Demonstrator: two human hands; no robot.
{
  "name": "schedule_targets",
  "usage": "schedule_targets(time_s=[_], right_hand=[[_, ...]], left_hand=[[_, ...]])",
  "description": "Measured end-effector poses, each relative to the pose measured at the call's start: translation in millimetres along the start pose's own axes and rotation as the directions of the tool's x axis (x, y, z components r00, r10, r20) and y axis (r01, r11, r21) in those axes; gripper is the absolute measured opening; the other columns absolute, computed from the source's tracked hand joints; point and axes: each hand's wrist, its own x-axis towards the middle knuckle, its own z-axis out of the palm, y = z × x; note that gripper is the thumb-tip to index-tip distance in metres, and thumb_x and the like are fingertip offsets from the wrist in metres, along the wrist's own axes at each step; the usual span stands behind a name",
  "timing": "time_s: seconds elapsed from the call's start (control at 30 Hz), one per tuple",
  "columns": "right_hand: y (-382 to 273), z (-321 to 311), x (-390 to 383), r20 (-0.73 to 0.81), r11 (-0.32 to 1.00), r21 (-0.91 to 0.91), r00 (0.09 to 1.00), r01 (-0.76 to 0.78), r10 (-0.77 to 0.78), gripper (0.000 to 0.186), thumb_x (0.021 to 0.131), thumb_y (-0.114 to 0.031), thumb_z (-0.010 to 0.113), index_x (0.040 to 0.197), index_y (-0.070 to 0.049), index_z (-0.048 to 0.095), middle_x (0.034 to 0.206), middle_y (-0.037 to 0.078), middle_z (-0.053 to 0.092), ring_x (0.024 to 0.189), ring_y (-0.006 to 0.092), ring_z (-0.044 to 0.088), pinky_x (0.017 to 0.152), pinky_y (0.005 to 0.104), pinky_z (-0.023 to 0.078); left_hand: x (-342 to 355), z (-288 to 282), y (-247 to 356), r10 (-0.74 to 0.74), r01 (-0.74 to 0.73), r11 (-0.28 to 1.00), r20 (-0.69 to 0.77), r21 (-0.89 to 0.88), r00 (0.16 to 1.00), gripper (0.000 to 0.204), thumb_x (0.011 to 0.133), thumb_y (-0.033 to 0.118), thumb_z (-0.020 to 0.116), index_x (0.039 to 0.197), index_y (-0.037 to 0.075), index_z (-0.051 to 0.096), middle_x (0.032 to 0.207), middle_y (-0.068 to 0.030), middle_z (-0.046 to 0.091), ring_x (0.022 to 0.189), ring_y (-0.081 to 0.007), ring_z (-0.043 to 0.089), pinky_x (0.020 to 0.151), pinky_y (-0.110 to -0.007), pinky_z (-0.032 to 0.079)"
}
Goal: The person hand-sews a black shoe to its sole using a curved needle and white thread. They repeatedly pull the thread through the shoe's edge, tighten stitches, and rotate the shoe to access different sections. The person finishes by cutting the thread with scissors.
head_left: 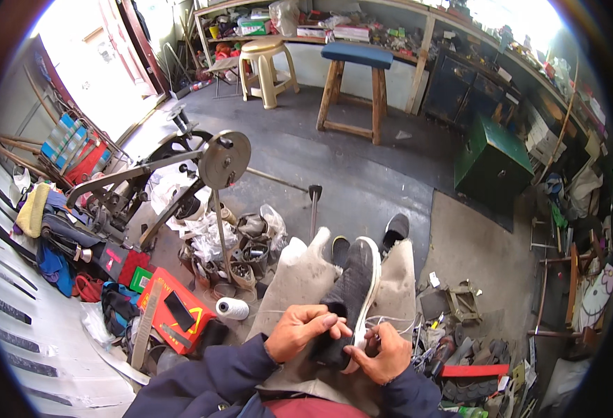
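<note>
A dark knitted sneaker [359,279] with a white sole lies across my lap, its toe pointing away and its heel between my hands. My left hand [299,334] is beside the shoe's opening, thumb and forefinger pinched together; what they hold is too small to make out. Around the white sole edge near the heel, my right hand [384,354] closes with thumb and fingers. Thin white thread [400,322] loops out beside the right hand, and another strand trails to the left of my left hand. A pale, stained apron [289,285] covers my legs beneath the shoe.
A hand-cranked sewing machine [223,160] stands at left. Nearby are a white thread spool [232,308] and an orange-red box [174,313] bearing a phone [179,311]. Stools [355,56], a green chest [493,161] and cluttered shelves stand farther back. Shoe soles [477,355] pile at right.
</note>
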Motion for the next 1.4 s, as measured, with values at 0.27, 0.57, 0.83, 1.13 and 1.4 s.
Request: schedule_targets(time_s=[0.27,0.57,0.83,1.13,1.4], right_hand=[[0.3,5.0,-5.4,-0.020,0.991,0.030,0.992,-0.127,0.128,0.050,0.068,-0.021,0.094,0.098,-0.006,0.056,0.065,0.004,0.055,0.052,0.0144,0.051,0.051,0.0299,0.043],[4.3,4.3,-5.1,-0.016,0.966,0.168,0.980,-0.195,0.201,0.051,0.069,-0.014,0.093,0.094,-0.006,0.049,0.066,0.000,0.049,0.054,0.0094,0.041,0.051,0.0264,0.034],[13.1,-10.2,-6.6,0.041,0.895,0.396,0.978,-0.204,0.205,0.018,0.090,-0.009,0.073,0.093,-0.001,0.057,0.070,0.001,0.058,0.062,0.0088,0.052,0.058,0.0256,0.042],[2.0,-23.0,-10.7,0.247,0.829,0.539,0.969,-0.150,0.015,0.021,0.094,0.002,0.061,0.114,0.004,0.066,0.095,0.010,0.069,0.084,0.0141,0.067,0.076,0.0284,0.053],[12.9,-28.9,9.1,0.145,0.989,0.125,0.988,-0.076,0.057,0.024,0.092,0.002,0.063,0.116,0.003,0.066,0.081,0.011,0.070,0.064,0.0155,0.068,0.061,0.0293,0.052]], left_hand=[[29.3,-43.5,15.7,0.263,-0.329,0.933,-0.351,-0.145,0.899,0.041,0.108,0.023,0.054,0.070,0.011,0.045,0.058,0.0033,0.040,0.050,-0.0069,0.036,0.054,-0.028,0.048],[24.7,-27.8,15.2,0.205,-0.252,0.964,-0.358,-0.088,0.911,0.039,0.107,0.028,0.060,0.072,0.012,0.050,0.064,0.0067,0.047,0.057,-0.0025,0.037,0.053,-0.021,0.031],[19.5,4.3,-3.0,0.025,-0.023,0.987,-0.015,0.156,1.000,0.018,0.103,0.016,0.064,0.097,-0.001,0.068,0.086,0.0012,0.064,0.081,-0.0051,0.055,0.073,-0.024,0.047],[20.6,17.5,-12.7,0.198,-0.367,0.548,0.310,0.752,0.930,0.017,0.087,0.009,0.075,0.103,0.008,0.073,0.089,-0.0094,0.061,0.077,-0.0297,0.066,0.067,-0.038,0.053],[22.8,12.6,-18.7,0.221,-0.300,0.644,0.204,0.704,0.954,0.010,0.092,0.005,0.073,0.101,0.000,0.072,0.085,-0.0120,0.064,0.071,-0.0254,0.065,0.067,-0.031,0.052]])
